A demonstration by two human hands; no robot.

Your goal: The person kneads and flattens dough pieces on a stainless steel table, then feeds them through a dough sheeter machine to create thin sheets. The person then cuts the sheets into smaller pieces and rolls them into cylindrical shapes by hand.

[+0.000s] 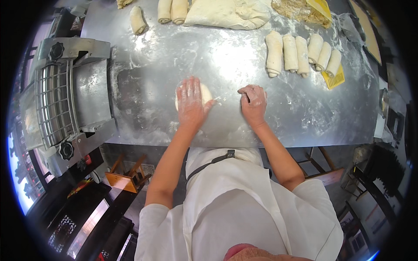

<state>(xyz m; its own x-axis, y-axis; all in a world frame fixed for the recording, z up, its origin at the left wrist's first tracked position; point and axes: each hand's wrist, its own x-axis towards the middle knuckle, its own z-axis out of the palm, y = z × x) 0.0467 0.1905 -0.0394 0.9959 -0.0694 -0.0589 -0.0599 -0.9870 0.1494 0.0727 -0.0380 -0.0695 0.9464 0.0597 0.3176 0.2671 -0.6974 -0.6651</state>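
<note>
My left hand (190, 103) lies flat, fingers extended, on a round piece of pale dough (205, 94) on the floured metal worktop (156, 125). The palm and fingers cover much of the dough. To its right my right hand (254, 99) rests near the worktop with its fingers curled; whether anything is inside them cannot be told. Several rolled dough pieces (290, 53) lie in a row at the upper right. A large slab of dough (227, 14) is at the far side, with two rolls (179, 11) beside it. A single roll (137, 20) lies at the upper left.
A dough sheeter (54, 101) with a metal roller and wire guard stands at the left. A yellow plastic scraper (334, 78) lies partly under the rolls. Another yellow scraper (321, 8) touches brownish dough (294, 11). A wooden stool (122, 181) stands below the worktop's near edge.
</note>
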